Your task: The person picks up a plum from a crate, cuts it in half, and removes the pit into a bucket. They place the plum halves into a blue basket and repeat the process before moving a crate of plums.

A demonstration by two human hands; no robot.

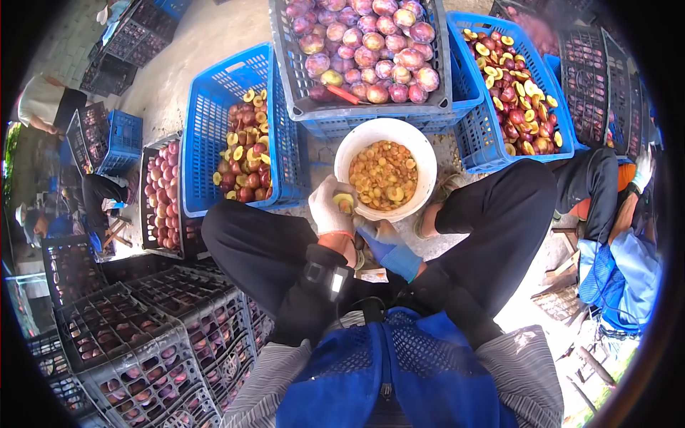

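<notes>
Centre frame, white-gloved left hand (330, 207) curled round a plum half (344, 203), cut face up toward camera, long axis unclear, touching the white bucket (427, 153) rim; blue-gloved right hand (385, 239) just below, grip unclear.

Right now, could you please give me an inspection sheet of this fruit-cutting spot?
Surface: bare concrete ground.
Job's things: white bucket of cut fruit pieces; grey crate of whole plums; left blue crate and right blue crate with halved plums.
Clutter: stacked dark crates at left.
Fingers: left hand, white glove, fingers around a plum half; right hand, blue glove, grasp hidden.
Cables: nothing seen.
Surroundings: a person at left, another person at right.
</notes>
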